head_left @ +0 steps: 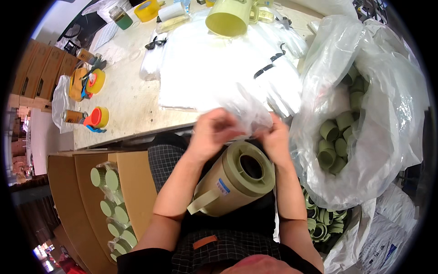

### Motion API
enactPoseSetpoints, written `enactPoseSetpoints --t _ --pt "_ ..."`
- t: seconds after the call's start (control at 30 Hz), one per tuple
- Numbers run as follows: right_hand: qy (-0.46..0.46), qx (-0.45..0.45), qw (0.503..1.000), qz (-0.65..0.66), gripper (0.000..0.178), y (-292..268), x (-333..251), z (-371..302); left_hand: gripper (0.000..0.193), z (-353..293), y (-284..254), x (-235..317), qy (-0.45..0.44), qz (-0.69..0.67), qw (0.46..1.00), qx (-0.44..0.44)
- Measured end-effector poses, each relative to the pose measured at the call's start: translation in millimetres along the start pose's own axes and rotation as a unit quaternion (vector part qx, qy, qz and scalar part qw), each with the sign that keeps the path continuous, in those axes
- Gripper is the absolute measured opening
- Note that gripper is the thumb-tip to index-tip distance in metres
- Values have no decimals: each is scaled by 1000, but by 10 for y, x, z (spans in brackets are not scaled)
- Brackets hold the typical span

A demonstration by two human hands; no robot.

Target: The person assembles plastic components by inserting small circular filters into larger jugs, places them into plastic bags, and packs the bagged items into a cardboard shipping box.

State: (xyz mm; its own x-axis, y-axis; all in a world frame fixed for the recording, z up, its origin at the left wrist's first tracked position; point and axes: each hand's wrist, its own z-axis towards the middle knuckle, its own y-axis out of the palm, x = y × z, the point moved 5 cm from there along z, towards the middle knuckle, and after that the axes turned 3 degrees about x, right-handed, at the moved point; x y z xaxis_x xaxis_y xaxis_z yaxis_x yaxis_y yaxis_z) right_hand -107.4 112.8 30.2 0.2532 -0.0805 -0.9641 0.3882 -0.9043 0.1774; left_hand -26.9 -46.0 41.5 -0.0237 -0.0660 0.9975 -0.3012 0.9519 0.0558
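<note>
A clear plastic bag is pinched between my two hands at the table's near edge. My left hand is closed on its left side, with the fingertips smeared by motion. My right hand grips the right side with bent fingers. Just below them, an olive-green vacuum jug rests tilted on my lap. Its round top has a dark opening, and its handle points to the lower left. A blue-and-white label is on its side. Neither hand visibly grips the jug.
White plastic sheets cover the table's middle, with a pale yellow-green jug behind them. Tape rolls lie at left. An open carton holds wrapped green-topped items. At right, a large plastic bag contains green cups above several green rings.
</note>
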Motion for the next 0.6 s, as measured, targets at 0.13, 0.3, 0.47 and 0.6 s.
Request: enactPoseSetpoints --t 0.13,0.3,0.47,0.6 --pt "-104 79 977 -170 16 -394 211 75 20 -93 -256 -166 -4 -280 957 71" --pt "32 210 952 221 6 -697 650 4 32 -241 -505 -323 -89 24 995 39" --pt "-335 146 921 -139 22 -189 460 -1227 62 -1026 -420 306 134 159 974 90" --pt "-219 -110 949 -200 30 236 743 -1866 95 -2299 -638 230 98 383 909 132"
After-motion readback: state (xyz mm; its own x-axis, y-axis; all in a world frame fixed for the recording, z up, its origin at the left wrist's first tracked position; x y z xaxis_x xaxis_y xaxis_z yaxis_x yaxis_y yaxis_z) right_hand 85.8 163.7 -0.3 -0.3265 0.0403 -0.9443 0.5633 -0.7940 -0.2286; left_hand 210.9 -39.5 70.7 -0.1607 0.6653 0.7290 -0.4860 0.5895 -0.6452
